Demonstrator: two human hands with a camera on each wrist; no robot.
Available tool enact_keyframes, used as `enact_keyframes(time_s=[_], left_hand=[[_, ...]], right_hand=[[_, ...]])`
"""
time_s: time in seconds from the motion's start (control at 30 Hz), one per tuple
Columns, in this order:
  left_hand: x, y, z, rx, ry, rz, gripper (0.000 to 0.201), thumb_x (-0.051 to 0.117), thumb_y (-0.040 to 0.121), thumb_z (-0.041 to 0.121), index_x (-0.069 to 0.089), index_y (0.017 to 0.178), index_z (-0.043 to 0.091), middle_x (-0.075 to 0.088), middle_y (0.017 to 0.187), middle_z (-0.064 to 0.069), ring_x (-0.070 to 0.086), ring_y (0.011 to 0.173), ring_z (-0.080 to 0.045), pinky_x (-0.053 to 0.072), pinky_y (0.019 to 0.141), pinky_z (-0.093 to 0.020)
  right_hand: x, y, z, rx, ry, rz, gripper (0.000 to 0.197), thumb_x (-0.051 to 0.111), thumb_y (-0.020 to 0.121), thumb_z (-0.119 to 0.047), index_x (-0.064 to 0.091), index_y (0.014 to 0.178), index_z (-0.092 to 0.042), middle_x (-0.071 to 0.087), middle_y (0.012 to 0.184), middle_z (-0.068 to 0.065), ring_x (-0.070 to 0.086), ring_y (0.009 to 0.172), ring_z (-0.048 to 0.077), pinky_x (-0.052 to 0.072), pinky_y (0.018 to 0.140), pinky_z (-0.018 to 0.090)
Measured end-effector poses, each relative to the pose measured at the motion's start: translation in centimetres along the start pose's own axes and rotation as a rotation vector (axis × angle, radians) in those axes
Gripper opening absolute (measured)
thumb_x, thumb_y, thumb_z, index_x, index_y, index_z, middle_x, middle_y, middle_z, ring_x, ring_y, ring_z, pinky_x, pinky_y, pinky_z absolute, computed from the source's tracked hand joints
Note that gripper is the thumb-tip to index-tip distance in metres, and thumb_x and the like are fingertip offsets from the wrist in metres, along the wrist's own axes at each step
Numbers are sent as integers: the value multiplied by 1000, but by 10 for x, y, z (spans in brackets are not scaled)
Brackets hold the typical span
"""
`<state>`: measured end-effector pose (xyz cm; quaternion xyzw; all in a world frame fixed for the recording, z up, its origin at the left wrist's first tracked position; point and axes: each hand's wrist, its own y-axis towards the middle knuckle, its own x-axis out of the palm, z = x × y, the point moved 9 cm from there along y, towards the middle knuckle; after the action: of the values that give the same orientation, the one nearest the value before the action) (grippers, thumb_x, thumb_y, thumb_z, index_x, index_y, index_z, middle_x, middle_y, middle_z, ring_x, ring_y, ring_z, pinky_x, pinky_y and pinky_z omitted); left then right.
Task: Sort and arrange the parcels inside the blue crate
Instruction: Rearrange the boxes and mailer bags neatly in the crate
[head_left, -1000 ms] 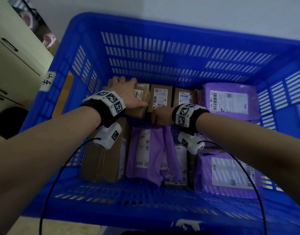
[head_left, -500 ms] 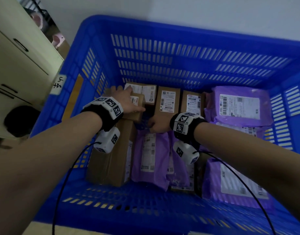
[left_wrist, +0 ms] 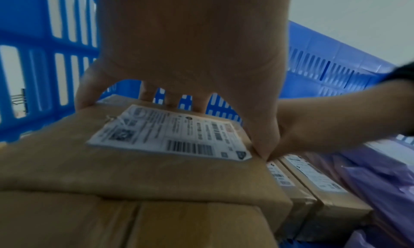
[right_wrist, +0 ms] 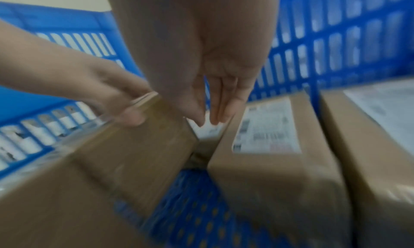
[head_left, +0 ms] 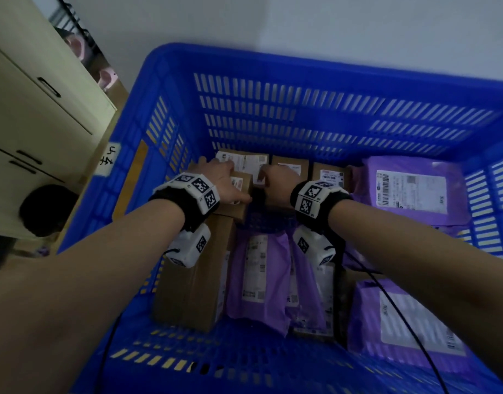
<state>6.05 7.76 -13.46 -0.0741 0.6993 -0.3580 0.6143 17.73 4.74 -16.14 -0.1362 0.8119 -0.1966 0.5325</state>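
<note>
Inside the blue crate (head_left: 273, 109) my left hand (head_left: 224, 183) grips a small brown labelled box (head_left: 236, 211) at the back left, fingers over its far edge and thumb on its right edge (left_wrist: 264, 145). This box (left_wrist: 134, 163) lies on top of a larger brown box (head_left: 193, 280). My right hand (head_left: 273, 180) reaches with straight fingers (right_wrist: 215, 110) down into the gap between the held box (right_wrist: 139, 145) and the neighbouring brown box (right_wrist: 268, 163); it holds nothing. Another labelled box (head_left: 244, 162) shows behind the held one.
More brown boxes (head_left: 330, 174) stand along the back wall. Purple mailers lie at the back right (head_left: 409, 189), front right (head_left: 409, 322) and front middle (head_left: 259, 274). Bare crate floor (right_wrist: 190, 207) shows below the gap. A cream cabinet (head_left: 31, 109) stands left of the crate.
My right hand has moved from the front of the middle box up and back into the gap beside the held box. My left hand keeps its grip on the small box.
</note>
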Motion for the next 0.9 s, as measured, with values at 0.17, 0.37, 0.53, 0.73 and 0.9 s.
enact_keyframes(time_s=[0.17, 0.37, 0.53, 0.73, 0.9], left_hand=[[4, 0, -2, -1, 22, 8, 86, 52, 68, 80, 34, 139, 35, 38, 143, -3, 32, 130, -33, 34, 101, -49], [9, 10, -7, 2, 6, -43, 92, 52, 62, 84, 33, 140, 37, 38, 143, -2, 30, 131, -32, 36, 102, -55], [11, 18, -6, 31, 1, -79, 91, 52, 65, 82, 32, 141, 36, 38, 143, -3, 32, 130, -31, 37, 103, -48], [28, 31, -3, -7, -84, -100, 110, 59, 60, 81, 27, 142, 15, 41, 140, -10, 41, 126, -31, 40, 103, -42], [28, 30, -11, -68, -111, -61, 113, 61, 60, 79, 20, 146, 19, 15, 148, -13, 21, 136, -37, 29, 111, -50]], right_hand=[[-1, 21, -14, -20, -213, -42, 38, 51, 93, -11, 40, 128, -2, 58, 119, 20, 60, 101, 33, 49, 73, 38], [13, 42, -21, -52, -451, -110, 65, 56, 92, -16, 21, 144, 0, 53, 129, 19, 54, 116, 31, 47, 81, 39], [9, 48, -19, -90, -454, -112, 68, 52, 94, -15, 13, 147, 1, 53, 127, 19, 56, 113, 32, 49, 82, 38], [4, 49, -14, -89, -372, -98, 44, 50, 94, -11, 37, 134, 1, 54, 124, 21, 57, 109, 33, 39, 69, 32], [5, 43, -15, -87, -277, -125, 23, 49, 93, -11, 49, 116, -6, 58, 112, 19, 60, 96, 33, 46, 68, 33]])
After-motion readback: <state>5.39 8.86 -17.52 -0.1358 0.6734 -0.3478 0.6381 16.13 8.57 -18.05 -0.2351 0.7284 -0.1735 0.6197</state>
